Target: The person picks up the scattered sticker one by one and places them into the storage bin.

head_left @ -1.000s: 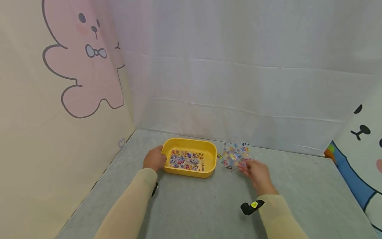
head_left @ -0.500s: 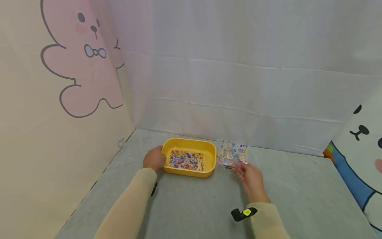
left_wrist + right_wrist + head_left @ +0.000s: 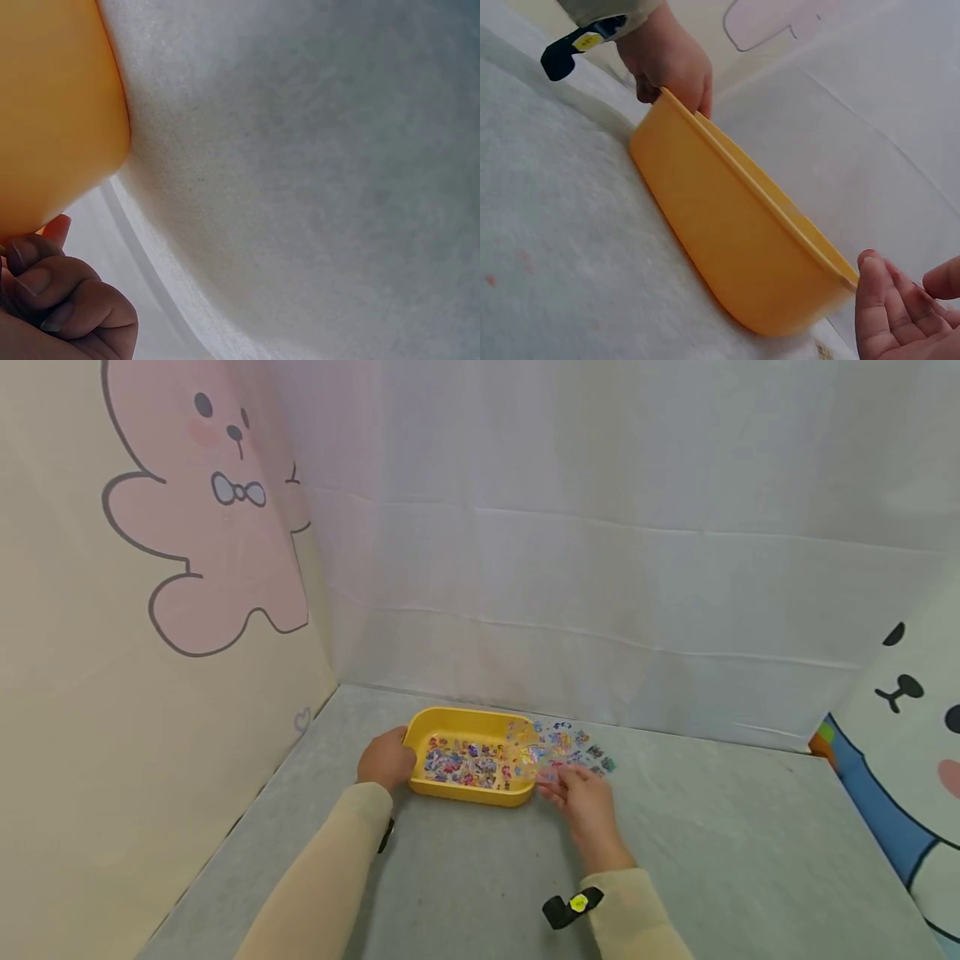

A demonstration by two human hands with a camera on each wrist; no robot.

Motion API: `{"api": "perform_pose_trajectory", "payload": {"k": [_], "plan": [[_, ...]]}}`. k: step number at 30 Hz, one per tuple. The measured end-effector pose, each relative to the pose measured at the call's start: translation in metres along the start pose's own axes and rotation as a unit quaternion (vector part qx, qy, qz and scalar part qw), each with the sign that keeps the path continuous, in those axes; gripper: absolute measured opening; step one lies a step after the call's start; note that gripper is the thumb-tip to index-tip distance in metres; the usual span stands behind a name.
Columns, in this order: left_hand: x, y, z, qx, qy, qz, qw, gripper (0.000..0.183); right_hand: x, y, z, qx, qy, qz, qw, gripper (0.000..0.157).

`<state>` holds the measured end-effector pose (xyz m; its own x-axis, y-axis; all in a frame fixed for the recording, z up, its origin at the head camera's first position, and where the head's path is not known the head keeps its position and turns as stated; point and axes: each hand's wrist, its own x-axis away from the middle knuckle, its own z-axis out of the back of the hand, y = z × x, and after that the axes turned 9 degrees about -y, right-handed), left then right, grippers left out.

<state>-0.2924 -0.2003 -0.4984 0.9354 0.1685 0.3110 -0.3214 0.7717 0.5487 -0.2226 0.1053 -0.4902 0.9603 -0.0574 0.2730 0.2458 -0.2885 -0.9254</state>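
Note:
A yellow plastic basin (image 3: 468, 793) stands on the table, with clear sheets of small colourful stickers (image 3: 459, 764) inside. At its left end, my left hand (image 3: 386, 760) grips the rim; curled fingers show against the wall in the left wrist view. My right hand (image 3: 585, 810) pinches the near edge of a clear sticker sheet (image 3: 527, 752) between thumb and fingers. That sheet overlaps the basin's right rim. More stickers (image 3: 602, 760) show on the table just right of the basin, partly behind the held sheet. In the right wrist view, the held sheet is hard to make out.
The grey cloth-covered table (image 3: 480, 885) spreads in front of the basin and to its right. A white curtain (image 3: 600, 568) rises close behind. A cream panel with a pink cartoon animal (image 3: 225, 552) borders the left, and another printed panel (image 3: 930, 760) the right.
My right hand has moved left with the sticker sheet, from beside the basin to over its right rim, uncovering stickers on the table. The left hand has stayed on the basin.

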Motion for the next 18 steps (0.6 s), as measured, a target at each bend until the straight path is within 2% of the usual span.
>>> {"api": "perform_pose_trajectory", "payload": {"k": [4, 7, 9, 12, 15, 18], "plan": [[0.001, 0.000, 0.001, 0.005, -0.001, 0.003, 1.0000, 0.057, 0.001, 0.001, -0.016, 0.044, 0.003, 0.027, 0.999, 0.023], [0.002, 0.000, 0.001, 0.008, 0.000, 0.003, 1.0000, 0.057, 0.002, 0.000, -0.025, 0.126, 0.012, 0.048, 0.991, 0.023], [0.001, -0.001, 0.001, 0.006, 0.001, 0.001, 1.0000, 0.057, 0.002, 0.000, -0.028, 0.197, 0.020, 0.073, 0.978, 0.022], [0.001, -0.002, 0.000, 0.005, 0.002, -0.004, 1.0000, 0.057, 0.002, 0.000, -0.030, 0.295, 0.031, 0.102, 0.949, 0.020], [0.000, -0.004, 0.000, 0.004, 0.004, -0.012, 0.9999, 0.056, 0.000, 0.001, -0.030, 0.361, 0.032, 0.120, 0.924, 0.017], [-0.001, -0.004, -0.001, 0.005, 0.005, -0.015, 0.9999, 0.056, -0.001, 0.002, -0.031, 0.398, 0.026, 0.109, 0.910, 0.020]]}}
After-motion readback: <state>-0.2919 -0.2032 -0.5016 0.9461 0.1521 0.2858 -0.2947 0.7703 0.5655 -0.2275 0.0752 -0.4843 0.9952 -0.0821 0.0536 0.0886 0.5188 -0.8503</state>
